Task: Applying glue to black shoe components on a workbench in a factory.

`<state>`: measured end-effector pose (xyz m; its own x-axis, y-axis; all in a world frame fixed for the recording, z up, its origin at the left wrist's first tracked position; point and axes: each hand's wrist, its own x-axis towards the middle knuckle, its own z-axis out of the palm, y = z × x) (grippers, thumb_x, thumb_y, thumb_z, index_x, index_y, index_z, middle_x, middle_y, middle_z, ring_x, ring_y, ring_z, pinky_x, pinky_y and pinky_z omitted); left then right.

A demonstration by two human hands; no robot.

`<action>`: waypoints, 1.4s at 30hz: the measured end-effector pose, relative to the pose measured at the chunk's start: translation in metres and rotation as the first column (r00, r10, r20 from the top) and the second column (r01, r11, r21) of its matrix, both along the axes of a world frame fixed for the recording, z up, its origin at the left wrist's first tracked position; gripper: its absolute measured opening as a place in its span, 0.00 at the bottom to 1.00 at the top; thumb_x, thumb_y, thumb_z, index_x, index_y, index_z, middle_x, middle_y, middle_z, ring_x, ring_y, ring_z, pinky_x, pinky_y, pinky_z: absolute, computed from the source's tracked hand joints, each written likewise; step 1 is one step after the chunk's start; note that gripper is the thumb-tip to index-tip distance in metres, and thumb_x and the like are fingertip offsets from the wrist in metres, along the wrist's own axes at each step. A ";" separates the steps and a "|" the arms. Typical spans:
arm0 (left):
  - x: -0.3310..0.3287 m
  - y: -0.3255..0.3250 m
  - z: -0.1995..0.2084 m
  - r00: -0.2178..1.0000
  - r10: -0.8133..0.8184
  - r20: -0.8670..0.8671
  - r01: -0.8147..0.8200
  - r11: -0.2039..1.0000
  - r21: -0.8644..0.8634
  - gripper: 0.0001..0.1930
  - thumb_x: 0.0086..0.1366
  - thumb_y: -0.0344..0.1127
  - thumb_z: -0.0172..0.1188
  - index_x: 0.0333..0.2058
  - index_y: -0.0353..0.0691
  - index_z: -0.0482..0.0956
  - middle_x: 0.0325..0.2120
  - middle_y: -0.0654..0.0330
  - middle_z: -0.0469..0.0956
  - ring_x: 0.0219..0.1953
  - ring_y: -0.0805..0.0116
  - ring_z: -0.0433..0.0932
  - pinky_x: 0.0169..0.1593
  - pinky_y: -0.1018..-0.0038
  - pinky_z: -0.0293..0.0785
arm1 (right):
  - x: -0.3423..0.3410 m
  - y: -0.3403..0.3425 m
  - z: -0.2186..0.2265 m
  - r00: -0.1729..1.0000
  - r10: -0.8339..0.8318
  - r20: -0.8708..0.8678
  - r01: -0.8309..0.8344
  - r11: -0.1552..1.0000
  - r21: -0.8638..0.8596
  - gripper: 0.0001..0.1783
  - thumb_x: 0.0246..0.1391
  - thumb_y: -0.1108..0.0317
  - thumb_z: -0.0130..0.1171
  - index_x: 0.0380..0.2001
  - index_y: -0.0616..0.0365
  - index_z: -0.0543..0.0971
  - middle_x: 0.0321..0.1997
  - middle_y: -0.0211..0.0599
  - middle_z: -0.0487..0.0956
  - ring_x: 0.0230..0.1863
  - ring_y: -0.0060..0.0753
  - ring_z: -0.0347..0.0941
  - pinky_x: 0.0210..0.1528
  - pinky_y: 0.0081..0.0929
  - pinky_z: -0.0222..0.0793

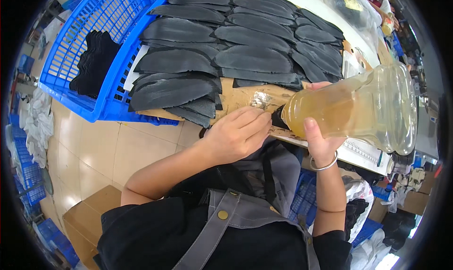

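Note:
My right hand (323, 137) is wrapped round a big clear plastic bottle (358, 107), thumb on the near side. The bottle lies tilted, its wide end to the right, with a cloudy yellowish substance inside. Its black neck end (279, 119) points left toward my left hand (241, 132). The left fingers are curled together right beside that neck; whatever they pinch is hidden. Beyond both hands, overlapping rows of black, leaf-shaped flat pieces (255, 36) cover the worktable. A brown, stained cardboard strip (243, 97) shows at the table's near edge.
On the left, a blue plastic crate (101, 102) holds a stack of black cut pieces (94, 62). A cardboard box (87, 223) stands on the tiled floor (106, 145). A clear plastic bag (351, 8) lies at the far right of the table.

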<state>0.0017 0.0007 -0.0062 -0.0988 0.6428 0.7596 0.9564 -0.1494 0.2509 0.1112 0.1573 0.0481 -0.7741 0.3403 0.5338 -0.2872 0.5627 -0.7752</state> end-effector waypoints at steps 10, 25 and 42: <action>0.002 0.000 0.001 1.000 0.009 0.003 -0.009 0.999 -0.036 0.14 0.44 0.27 0.62 0.33 0.32 0.77 0.37 0.57 0.75 0.39 0.62 0.75 0.43 0.70 0.73 | 0.050 0.036 0.000 0.889 -0.459 -0.002 0.458 0.886 0.069 0.36 0.44 0.73 0.60 0.56 0.67 0.57 0.48 0.50 0.71 0.49 0.41 0.70 0.56 0.36 0.63; -0.001 -0.002 -0.001 0.999 -0.025 0.034 0.025 1.000 -0.001 0.14 0.44 0.28 0.62 0.33 0.32 0.77 0.36 0.57 0.74 0.40 0.62 0.74 0.44 0.70 0.72 | 0.007 -0.010 0.017 0.995 -0.100 -0.020 0.098 0.991 -0.093 0.44 0.40 0.56 0.64 0.57 0.61 0.56 0.51 0.47 0.66 0.52 0.41 0.63 0.53 0.35 0.62; 0.001 0.000 0.005 0.998 -0.016 0.061 0.019 0.999 -0.041 0.14 0.41 0.24 0.62 0.32 0.31 0.77 0.35 0.55 0.76 0.36 0.58 0.76 0.41 0.68 0.74 | 0.080 0.046 0.006 0.909 -0.384 0.160 0.279 0.849 0.448 0.37 0.43 0.62 0.62 0.54 0.62 0.58 0.49 0.46 0.68 0.48 0.36 0.67 0.50 0.31 0.64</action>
<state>0.0026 0.0006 -0.0010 -0.1322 0.6754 0.7255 0.9366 -0.1545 0.3145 0.1912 0.2036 0.0540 -0.7733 0.3926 0.4978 0.1348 0.8691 -0.4760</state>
